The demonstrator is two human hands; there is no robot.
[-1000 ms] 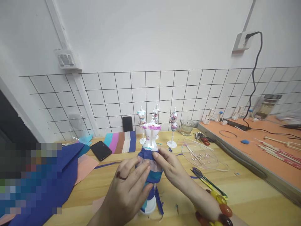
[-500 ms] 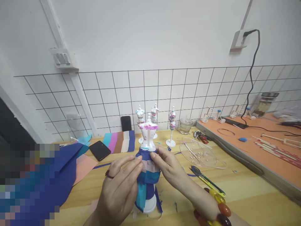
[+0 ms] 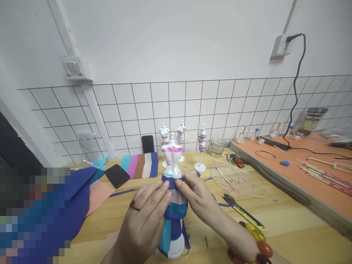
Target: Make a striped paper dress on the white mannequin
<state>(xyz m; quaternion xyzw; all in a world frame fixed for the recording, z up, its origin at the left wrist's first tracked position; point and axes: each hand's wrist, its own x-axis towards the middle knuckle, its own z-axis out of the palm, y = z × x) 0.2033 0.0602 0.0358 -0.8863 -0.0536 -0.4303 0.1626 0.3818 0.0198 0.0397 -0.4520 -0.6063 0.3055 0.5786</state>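
Note:
A small white dress form (image 3: pixel 172 161) with pink patches on its chest stands in front of me on a round white base. Around its waist and below hangs a striped skirt (image 3: pixel 176 209) in dark blue, pale pink and teal, apparently of paper or thin cloth. My left hand (image 3: pixel 145 216), a dark ring on one finger, presses the skirt's left side with its fingers closed together. On the opposite side, my right hand (image 3: pixel 196 192) pinches the waistband between thumb and fingers. Part of the skirt's left edge is hidden behind my left fingers.
Smaller dress forms (image 3: pixel 202 146) stand behind, beside a glass jar (image 3: pixel 218 147). To the right lie a clear tray (image 3: pixel 229 179) of small beads and scissors (image 3: pixel 242 211). At left are a phone (image 3: pixel 117 175), striped sheet (image 3: pixel 139 165) and blue material (image 3: pixel 81 205). A raised orange surface (image 3: pixel 297 161) borders the right.
The dress form's upper body has tilted slightly left, and its base appears a little nearer. My left hand has shifted slightly right and down along the skirt; my right hand still pinches the waistband.

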